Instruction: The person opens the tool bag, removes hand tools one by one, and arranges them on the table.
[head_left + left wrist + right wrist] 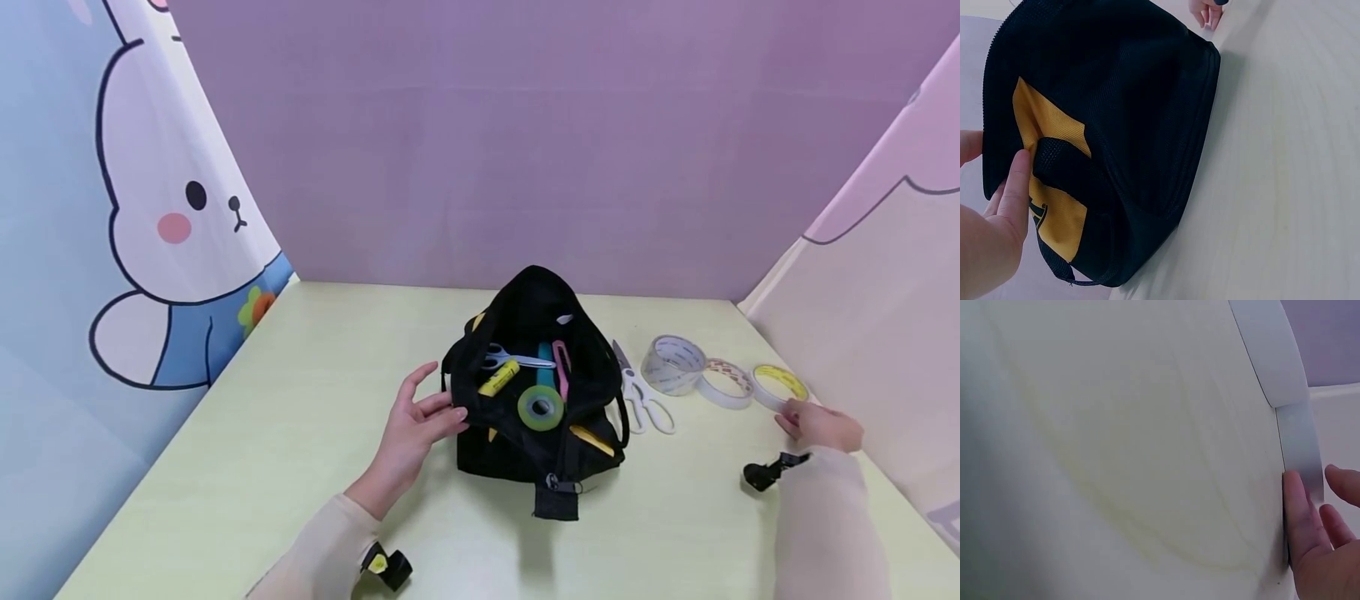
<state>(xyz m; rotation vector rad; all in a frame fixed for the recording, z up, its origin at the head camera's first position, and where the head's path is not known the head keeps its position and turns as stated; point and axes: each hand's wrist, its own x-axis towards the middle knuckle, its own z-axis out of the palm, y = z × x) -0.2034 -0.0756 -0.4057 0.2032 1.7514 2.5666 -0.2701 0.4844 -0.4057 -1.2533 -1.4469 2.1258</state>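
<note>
A black bag [495, 458] with yellow patches stands with its mouth wide apart. Inside are blue-handled scissors [495, 357], a yellow tube-like item [499, 378], a teal strip [545, 367], a pink cutter-like item [561, 371] and a green tape roll [527, 408]. My left hand [408, 433] pinches the bag's left rim; in the left wrist view its fingers [1017, 187] lie along the outer side. At the far right, my right hand [825, 427] holds the near edge of a yellow-cored tape roll [767, 398], which rests on the table; the thumb and fingers straddle its rim.
White-handled scissors [637, 400] lie right of the bag. Beside them are a wide clear tape roll [667, 375] and a white tape roll [723, 398]. A purple backdrop [525, 150] and printed side curtains border the pale table [300, 467].
</note>
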